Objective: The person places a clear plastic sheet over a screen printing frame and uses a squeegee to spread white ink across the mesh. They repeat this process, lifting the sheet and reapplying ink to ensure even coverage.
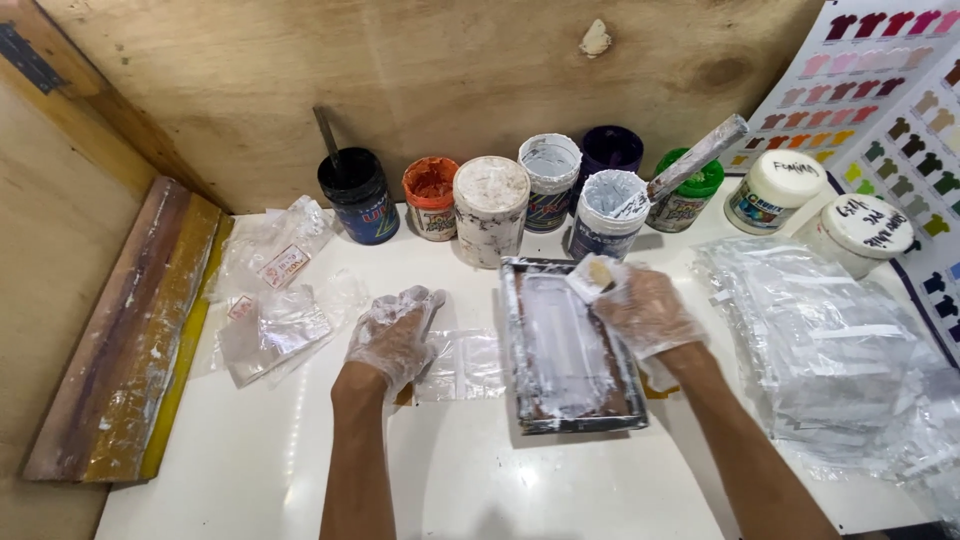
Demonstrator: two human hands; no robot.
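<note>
On the white table (300, 470), gloved right hand (645, 312) grips a squeegee (592, 275) atop the small screen frame (572, 345); left hand (392, 335) rests spread, flat. Mid-print; an even pull seems needed.

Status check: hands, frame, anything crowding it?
Left hand flat on clear bag. Right hand grips small squeegee on white-coated frame. Paint jars close behind.
</note>
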